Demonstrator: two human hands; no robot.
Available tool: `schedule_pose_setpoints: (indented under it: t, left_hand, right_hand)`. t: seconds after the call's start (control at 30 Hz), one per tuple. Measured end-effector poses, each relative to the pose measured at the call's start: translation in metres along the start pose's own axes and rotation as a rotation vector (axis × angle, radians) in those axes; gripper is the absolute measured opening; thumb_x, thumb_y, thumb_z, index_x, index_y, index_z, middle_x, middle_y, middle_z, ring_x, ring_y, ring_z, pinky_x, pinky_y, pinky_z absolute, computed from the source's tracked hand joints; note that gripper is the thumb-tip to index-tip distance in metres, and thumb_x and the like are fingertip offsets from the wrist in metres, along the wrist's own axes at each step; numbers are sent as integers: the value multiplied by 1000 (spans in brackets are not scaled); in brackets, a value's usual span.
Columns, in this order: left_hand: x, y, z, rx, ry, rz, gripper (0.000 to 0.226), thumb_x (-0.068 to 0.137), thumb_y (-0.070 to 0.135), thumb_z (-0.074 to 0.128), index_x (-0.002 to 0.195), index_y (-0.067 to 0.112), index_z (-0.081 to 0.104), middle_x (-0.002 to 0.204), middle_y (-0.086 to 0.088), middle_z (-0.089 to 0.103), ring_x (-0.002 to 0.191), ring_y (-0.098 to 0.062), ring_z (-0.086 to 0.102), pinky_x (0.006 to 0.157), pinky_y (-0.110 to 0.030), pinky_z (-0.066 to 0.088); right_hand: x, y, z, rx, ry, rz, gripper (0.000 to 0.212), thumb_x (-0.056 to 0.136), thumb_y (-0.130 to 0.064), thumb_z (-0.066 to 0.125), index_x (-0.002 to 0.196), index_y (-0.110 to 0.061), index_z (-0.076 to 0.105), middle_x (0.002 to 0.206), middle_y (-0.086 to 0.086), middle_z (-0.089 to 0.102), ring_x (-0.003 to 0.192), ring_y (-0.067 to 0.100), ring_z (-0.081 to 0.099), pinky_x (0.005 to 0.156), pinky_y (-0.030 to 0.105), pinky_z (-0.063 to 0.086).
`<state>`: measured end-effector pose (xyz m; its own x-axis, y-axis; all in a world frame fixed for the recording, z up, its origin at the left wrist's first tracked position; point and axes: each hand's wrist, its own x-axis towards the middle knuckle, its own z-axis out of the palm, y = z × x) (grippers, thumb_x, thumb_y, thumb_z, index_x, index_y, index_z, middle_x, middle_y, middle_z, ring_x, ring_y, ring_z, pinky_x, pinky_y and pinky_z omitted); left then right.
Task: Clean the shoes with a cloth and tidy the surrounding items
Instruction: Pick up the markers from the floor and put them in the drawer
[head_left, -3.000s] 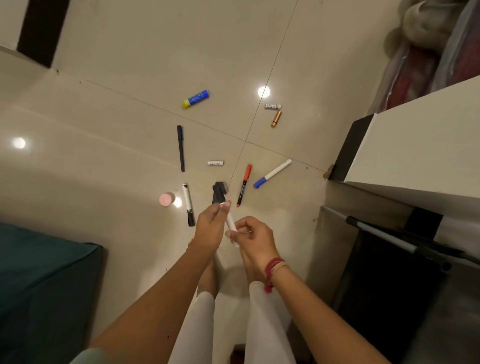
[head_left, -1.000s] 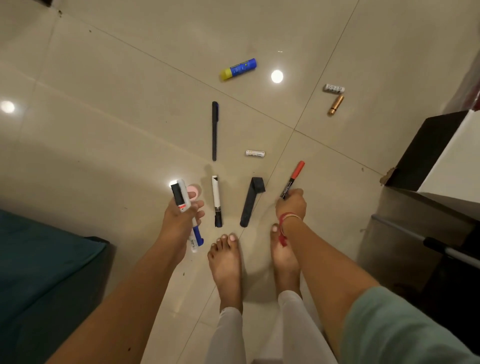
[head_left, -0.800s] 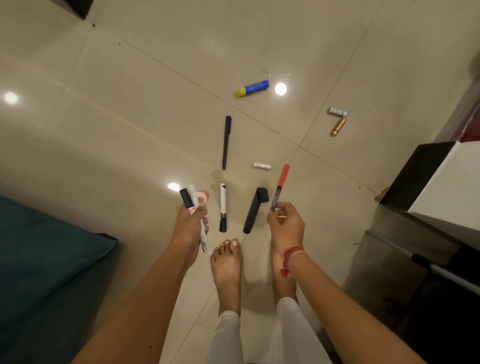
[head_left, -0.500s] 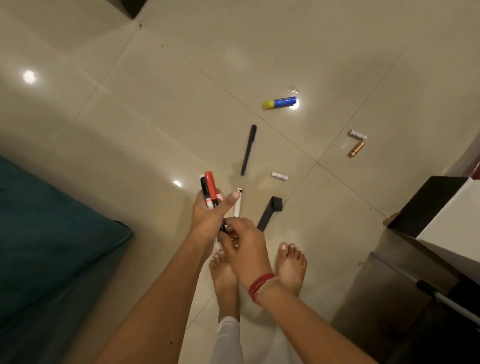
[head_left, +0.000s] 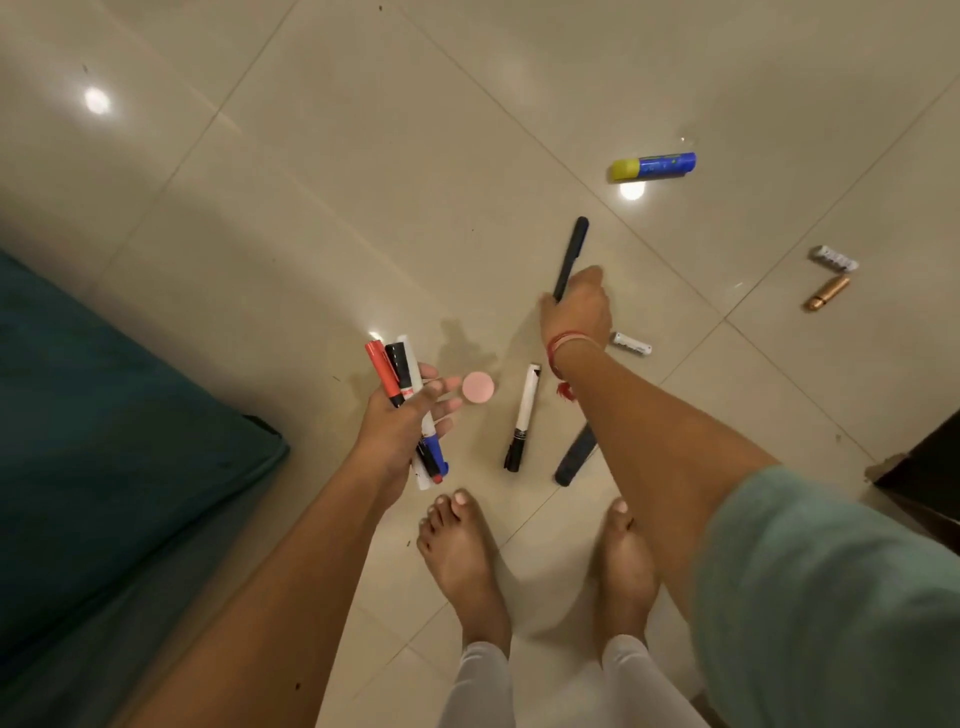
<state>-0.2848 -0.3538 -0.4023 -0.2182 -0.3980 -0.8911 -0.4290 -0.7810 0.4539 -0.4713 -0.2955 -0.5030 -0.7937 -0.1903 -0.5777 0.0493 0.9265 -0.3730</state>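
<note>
The left hand grips a bundle of felt markers (red, black and blue caps showing), while the right hand curls round the near end of a slim black pen low over the glossy beige tiled floor, near a white black-capped marker

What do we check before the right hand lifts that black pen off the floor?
1. right hand at black pen: ok, it covers the pen's near end.
2. Fingers closed round the pen: cannot tell, they are hidden under the hand.
3. left hand gripping markers: ok, thumb lies across the bundle.
4. Pen free of neighbours: ok, glue stick lies apart.
5. Tidying done: not ok, white marker and pink disc lie loose.
</note>
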Motion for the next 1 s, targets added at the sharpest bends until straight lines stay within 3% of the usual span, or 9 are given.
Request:
schedule_pose_setpoints:
  t: [0.13,0.2,0.33,0.5,0.6,0.7,0.83,0.9,1.0]
  left_hand:
    - [-1,-2,-3,15,-33,23,8,93,10,60,92,18,57,102,-2,74,97,-15,70,77,-26,51]
    - [-6,0,0,-4,-7,40,10,89,11,64,93,18,58,108,-5,72,98,-16,70,76,-24,51]
    - [-18,12,12,-130,-5,54,19,77,21,71,91,16,60,100,-3,73,92,-18,67,77,-27,53]
    - [-29,16,21,-74,-100,40,22,80,14,70,98,9,57,96,-6,75,93,-17,72,70,-29,59]
    - [-26,9,20,3,-61,35,23,79,8,72,95,12,57,96,-8,73,93,-21,72,71,-32,58]
    - [-20,0,17,14,45,50,32,76,10,77,102,21,62,94,3,70,84,-12,71,77,-29,54]
    - [-10,-19,7,132,143,44,26,74,12,81,89,21,63,78,0,60,73,-15,59,68,-29,50]
    - [-4,-31,0,194,173,33,27,74,10,80,86,22,60,73,0,57,70,-15,55,63,-29,47]
    - [-6,-44,-8,248,164,14,27,76,4,75,87,24,61,71,0,55,68,-16,53,60,-27,45]
  right_hand:
    - [-14,4,-7,199,-2,7,21,90,-7,54,110,-3,56,102,14,65,97,29,61,79,26,45]
    - [-53,5,-19,352,-14,-70,19,89,-8,57,107,-7,61,92,9,66,87,25,63,80,30,50]
    - [-155,5,-42,546,-160,-119,22,85,-9,66,106,-15,66,78,-11,64,70,2,61,72,23,53]
    - [-210,6,-43,706,-233,-51,15,85,-6,66,96,-16,70,86,-7,67,80,5,64,75,18,52]
    - [-203,17,-35,687,-175,-72,9,87,-12,65,89,-19,70,88,-1,64,80,5,61,71,15,48]
    - [-174,46,-22,542,-62,45,5,88,-22,63,88,-20,59,91,5,59,73,4,53,70,25,46]
    - [-135,83,7,84,-235,68,34,83,-27,68,102,-11,46,103,5,52,91,24,54,79,35,46]
    - [-126,88,25,-31,-243,-11,33,83,-23,67,101,-8,44,101,10,53,92,30,55,76,38,45]
    - [-126,92,31,28,-210,-31,20,85,-12,60,98,-7,46,94,13,58,86,31,58,71,37,47]
